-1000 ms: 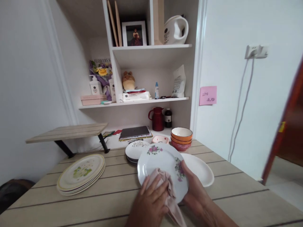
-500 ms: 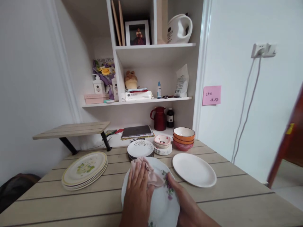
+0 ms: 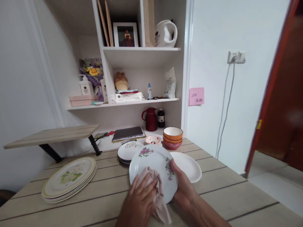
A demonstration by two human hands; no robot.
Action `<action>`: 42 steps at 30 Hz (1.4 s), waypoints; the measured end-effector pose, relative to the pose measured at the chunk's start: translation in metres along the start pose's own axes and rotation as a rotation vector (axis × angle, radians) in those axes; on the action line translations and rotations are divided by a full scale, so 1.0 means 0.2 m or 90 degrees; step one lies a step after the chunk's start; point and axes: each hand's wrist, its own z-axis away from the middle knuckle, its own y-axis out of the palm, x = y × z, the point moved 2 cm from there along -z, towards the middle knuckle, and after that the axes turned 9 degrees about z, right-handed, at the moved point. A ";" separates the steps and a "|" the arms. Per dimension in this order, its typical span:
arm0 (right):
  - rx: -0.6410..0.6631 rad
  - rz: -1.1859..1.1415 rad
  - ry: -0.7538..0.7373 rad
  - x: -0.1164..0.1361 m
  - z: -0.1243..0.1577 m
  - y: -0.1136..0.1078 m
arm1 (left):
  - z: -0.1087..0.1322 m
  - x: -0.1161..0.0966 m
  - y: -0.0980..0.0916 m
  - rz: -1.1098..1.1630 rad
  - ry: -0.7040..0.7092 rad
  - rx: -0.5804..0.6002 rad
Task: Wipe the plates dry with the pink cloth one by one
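A white plate with purple-pink flowers (image 3: 155,154) is held tilted up above the table. My right hand (image 3: 183,186) grips its right edge, thumb on the face near a flower print and the other fingers behind, mostly hidden. Against the lower left of the plate, my left hand (image 3: 142,197) presses a pale pink cloth (image 3: 161,195), whose loose end hangs below the rim. Behind the plate, partly covered by it, are a white oval plate (image 3: 189,167), a stack of dark-rimmed plates (image 3: 126,153) and a pink patterned bowl (image 3: 152,140).
Yellow-rimmed plates (image 3: 69,176) are stacked at the left of the wooden table (image 3: 104,189), below a raised wooden shelf (image 3: 52,135). Orange bowls (image 3: 173,137) stand at the back right. Behind them are a dark red jug (image 3: 151,119), a black bottle (image 3: 161,118) and a laptop (image 3: 127,133).
The flowered plate has risen and turned, bringing another flower print to the top. The cloth and my left hand have shifted to its lower part. The view has swung right.
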 end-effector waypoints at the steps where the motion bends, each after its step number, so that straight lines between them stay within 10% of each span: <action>1: -0.012 -0.004 -0.019 0.02 0.00 0.00 | 0.01 0.01 0.00 -0.041 -0.021 -0.028; 12: 0.145 -0.006 0.200 -0.24 0.05 0.05 | 0.09 0.09 0.00 -0.132 -0.268 -0.086; 20: 0.100 0.006 0.216 -0.23 0.04 0.04 | -0.01 -0.01 -0.01 0.048 -0.064 0.038; 27: -0.051 0.002 0.024 0.00 0.04 0.04 | -0.02 -0.01 -0.01 0.035 0.023 -0.022; 42: 0.048 0.070 0.172 -0.23 0.09 0.05 | 0.06 0.06 -0.05 -0.042 -0.256 -0.038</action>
